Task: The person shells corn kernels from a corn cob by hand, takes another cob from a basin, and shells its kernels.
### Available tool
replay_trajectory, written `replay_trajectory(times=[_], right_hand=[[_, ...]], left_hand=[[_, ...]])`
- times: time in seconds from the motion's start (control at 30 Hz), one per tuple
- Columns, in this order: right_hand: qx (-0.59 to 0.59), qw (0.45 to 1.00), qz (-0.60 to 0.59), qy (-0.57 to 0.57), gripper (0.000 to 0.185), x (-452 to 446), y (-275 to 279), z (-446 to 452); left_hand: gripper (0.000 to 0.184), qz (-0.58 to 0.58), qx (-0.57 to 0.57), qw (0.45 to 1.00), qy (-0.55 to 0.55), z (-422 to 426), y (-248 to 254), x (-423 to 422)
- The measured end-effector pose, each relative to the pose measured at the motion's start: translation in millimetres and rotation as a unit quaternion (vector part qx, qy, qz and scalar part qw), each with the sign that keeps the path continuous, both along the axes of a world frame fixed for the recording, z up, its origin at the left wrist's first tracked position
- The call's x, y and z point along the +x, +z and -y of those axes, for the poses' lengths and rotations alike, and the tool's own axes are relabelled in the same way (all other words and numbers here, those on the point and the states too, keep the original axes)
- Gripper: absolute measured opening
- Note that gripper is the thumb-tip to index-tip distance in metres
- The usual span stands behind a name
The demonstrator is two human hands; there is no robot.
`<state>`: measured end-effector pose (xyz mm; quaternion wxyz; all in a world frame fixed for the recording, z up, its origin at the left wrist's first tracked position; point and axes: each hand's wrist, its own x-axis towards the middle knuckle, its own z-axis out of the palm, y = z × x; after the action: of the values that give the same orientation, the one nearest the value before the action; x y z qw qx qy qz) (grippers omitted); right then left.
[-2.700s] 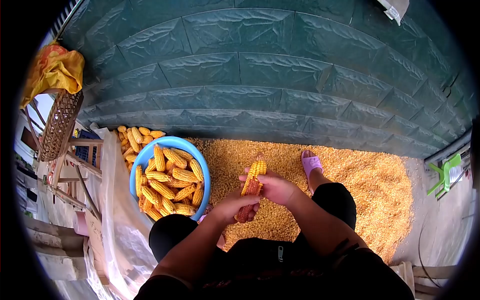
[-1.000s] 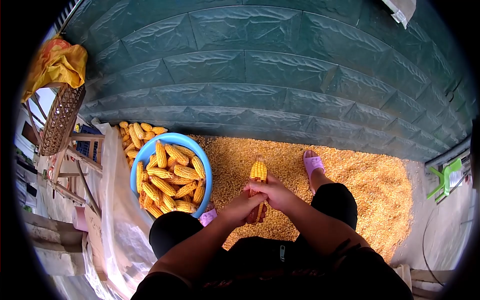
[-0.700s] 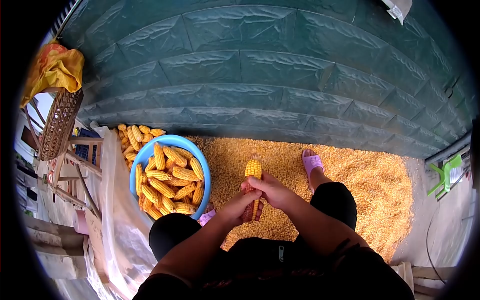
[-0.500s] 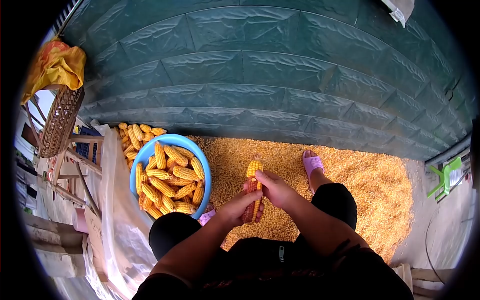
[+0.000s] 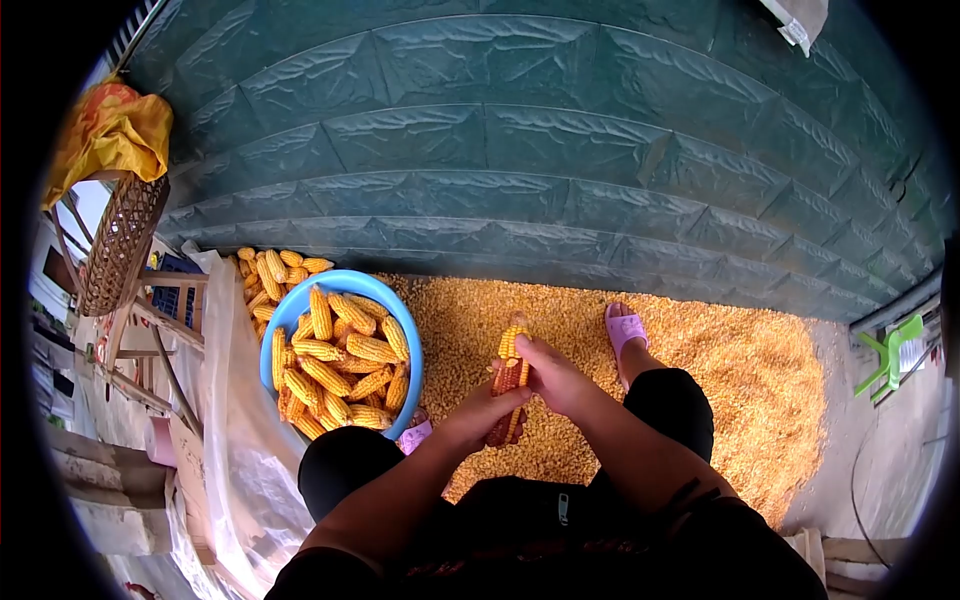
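Between my hands, a partly shelled corn cob (image 5: pixel 506 380) stands lengthwise. Its far tip still carries yellow kernels, while the stripped near part shows reddish brown. My left hand (image 5: pixel 482 415) is closed around the lower half, thumb lying across it. Higher up, my right hand (image 5: pixel 553 376) grips the cob from the right, with its thumb against the kernels near the tip. The fingers behind the cob are partly hidden. Loose corn kernels (image 5: pixel 580 330) cover the floor under both hands.
A blue basin (image 5: pixel 415 365) heaped with unshelled corn cobs (image 5: pixel 325 375) stands to the left, more ears (image 5: pixel 270 268) behind it. A green wall (image 5: pixel 520 140) closes off the front. Plastic sheeting (image 5: pixel 240 440) hangs at left; a green chair (image 5: pixel 890 355) is far right.
More kernels have come off the cob's middle and right side, so the bare reddish part reaches higher. My right thumb has shifted slightly; the basin and its ears have not moved.
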<state>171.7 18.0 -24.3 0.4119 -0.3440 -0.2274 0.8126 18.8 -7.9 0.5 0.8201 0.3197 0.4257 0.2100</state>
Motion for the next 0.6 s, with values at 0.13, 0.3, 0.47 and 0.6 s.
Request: replay_trajectory(times=[0.13,0.3,0.47,0.6], right_hand=[[0.099,0.971,0.218,-0.028,0.038,-6,7,8],[0.192,0.938,0.289,0.019,0.038,-7,-2,5],[0.262,0.86,0.436,0.05,0.038,-7,7,5],[0.272,0.868,0.41,0.068,0.041,-2,1,5]], left_hand=[[0.035,-0.087,0.04,0.995,-0.031,4,0,3],[0.031,-0.102,0.081,0.992,0.0,6,-5,2],[0.03,-0.073,0.013,0.997,-0.016,4,5,-1],[0.037,-0.025,-0.048,0.997,-0.053,-4,-1,-12]])
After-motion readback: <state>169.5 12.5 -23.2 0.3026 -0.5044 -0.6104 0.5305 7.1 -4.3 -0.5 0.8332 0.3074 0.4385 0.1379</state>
